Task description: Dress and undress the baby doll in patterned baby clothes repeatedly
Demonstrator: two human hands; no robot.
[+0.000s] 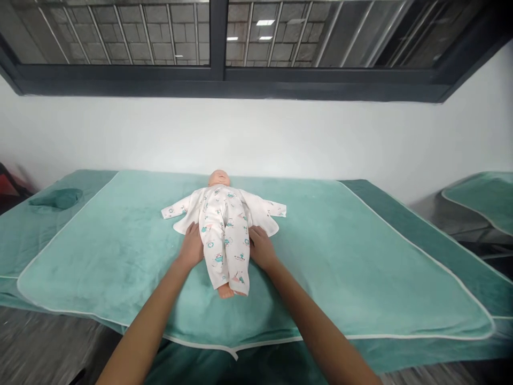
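The doll (219, 178) lies on its back between the two hands, its head beyond them and its feet (225, 291) on the near side of them. The left hand (193, 247) and the right hand (261, 247) rest low against opposite sides of the printed trousers (238, 240), beside the flared hem of the shirt (256, 208); with the fingertips partly hidden, I can't fairly say whether either one is pinching cloth or only lying against it. The hem is the likeliest trouble: it spreads right beside the fingers, so a careless grab could take shirt and trousers together and leave them bunched. If one hand pulled harder than the other, the trousers could twist and the doll roll towards the stronger side. The foot nearer the left hand shows more than the one nearer the right, so the leg ends look uneven, and a tug could drag a cuff over the toes or snag on them. Beneath the hands, the soft cover (360, 267) looks loosely laid over the bed (417, 230); pressing or dragging on it might ruck it up and shift the doll askew.
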